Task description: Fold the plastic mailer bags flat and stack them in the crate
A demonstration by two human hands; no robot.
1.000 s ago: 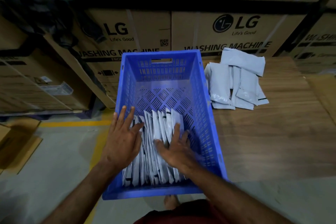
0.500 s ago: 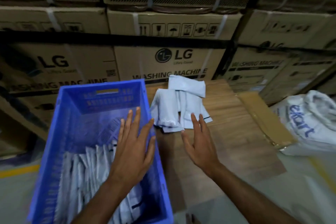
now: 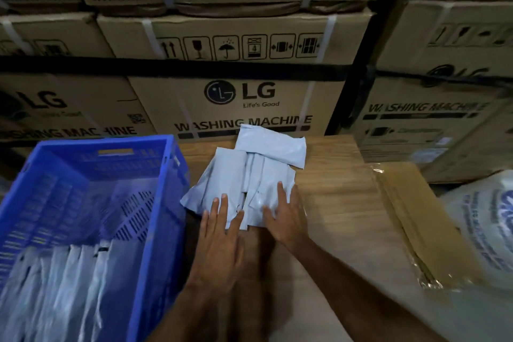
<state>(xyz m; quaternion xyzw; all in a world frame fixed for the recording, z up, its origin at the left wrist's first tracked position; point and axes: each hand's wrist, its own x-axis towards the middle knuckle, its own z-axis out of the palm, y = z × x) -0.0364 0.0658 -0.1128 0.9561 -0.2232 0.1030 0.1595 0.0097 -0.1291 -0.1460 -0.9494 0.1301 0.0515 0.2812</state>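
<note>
In the head view, a loose pile of pale mailer bags (image 3: 258, 172) is seen lying on a wooden table (image 3: 336, 208), just to the right of a blue crate (image 3: 155, 230). The left hand (image 3: 219, 241) is laid with straight, relaxed fingers on the near edge of the pile, and the right hand (image 3: 286, 216) is spread flat on the bags beside it; nothing is gripped by either. The near parts of the pile are covered by both hands. Folded bags (image 3: 63, 283) are stood in a row inside the crate, blurred and cut off by the lower edge of the frame. A flat cardboard piece (image 3: 422, 219) is laid on the right of the table, and beside it a white sack (image 3: 488, 230) is cut off at the frame edge, its print unreadable. Stacked cardboard boxes (image 3: 238, 86) are seen behind.
</note>
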